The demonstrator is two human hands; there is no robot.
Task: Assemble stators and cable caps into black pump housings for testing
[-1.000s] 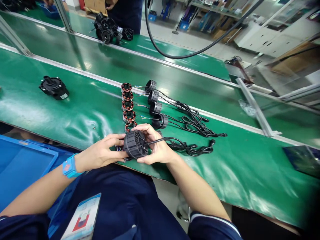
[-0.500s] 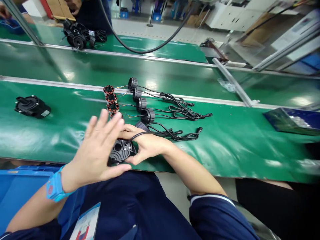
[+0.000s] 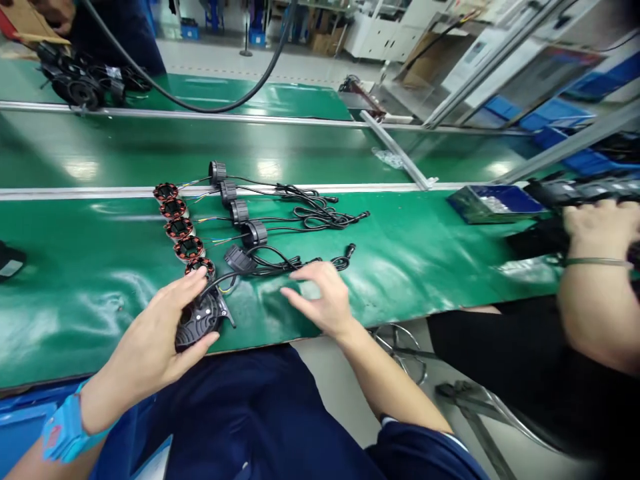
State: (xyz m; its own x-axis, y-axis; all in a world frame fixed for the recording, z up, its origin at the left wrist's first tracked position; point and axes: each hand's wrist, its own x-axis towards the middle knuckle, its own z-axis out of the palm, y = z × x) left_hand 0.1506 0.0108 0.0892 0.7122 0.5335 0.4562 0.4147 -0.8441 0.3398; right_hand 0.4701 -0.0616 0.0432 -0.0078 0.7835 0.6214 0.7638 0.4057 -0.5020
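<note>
My left hand (image 3: 155, 333) lies over a round black motor housing (image 3: 197, 323) at the near edge of the green bench (image 3: 425, 280), thumb under it and fingers curled across its top. My right hand (image 3: 320, 300) hovers just above the bench with its fingers spread, holding nothing, close to the black cable (image 3: 280, 261) that runs from the housing. Beyond my hands lies a row of several copper-wound stators (image 3: 179, 228), each wired to a black round cap (image 3: 240, 212) with coiled black leads (image 3: 315, 208).
A co-worker's arm and hand (image 3: 597, 230) are at the right, by a blue tray (image 3: 493, 203). Black pump assemblies (image 3: 80, 83) lie on the far bench beside another person. A thick black hose (image 3: 200, 107) sags overhead. A metal rail (image 3: 395, 157) crosses the conveyor.
My right hand let go of the housing and moved right over the cable. My left hand dropped from raised and spread onto the housing. The view swung to the right, showing the co-worker.
</note>
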